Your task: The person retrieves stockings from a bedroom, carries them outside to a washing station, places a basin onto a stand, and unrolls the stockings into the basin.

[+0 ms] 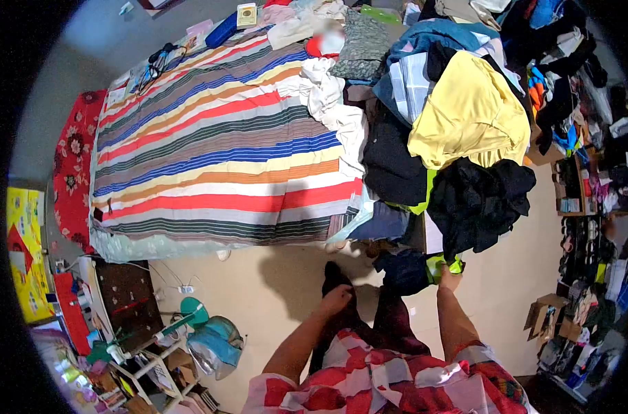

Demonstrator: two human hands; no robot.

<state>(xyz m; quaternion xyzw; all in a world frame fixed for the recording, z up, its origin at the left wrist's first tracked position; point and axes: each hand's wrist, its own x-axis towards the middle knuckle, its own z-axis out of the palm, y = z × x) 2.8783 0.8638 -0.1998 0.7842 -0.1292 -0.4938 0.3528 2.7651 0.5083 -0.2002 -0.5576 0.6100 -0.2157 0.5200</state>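
The right hand's [450,279] grip pinched a neon-green and navy cloth garment [410,272] near a crumpled black cloth heap [476,200], which could have slid off if snagged; the left hand's [338,298] grip was unclear.

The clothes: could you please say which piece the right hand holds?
The dark bundle with lime green at its end; the yellow garment and crumpled black one lie beyond it.

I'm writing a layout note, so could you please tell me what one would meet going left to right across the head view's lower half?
Yellow poster, round green object, left grip, dark bundled cloth, right grip holding neon-green cloth, open cardboard box.
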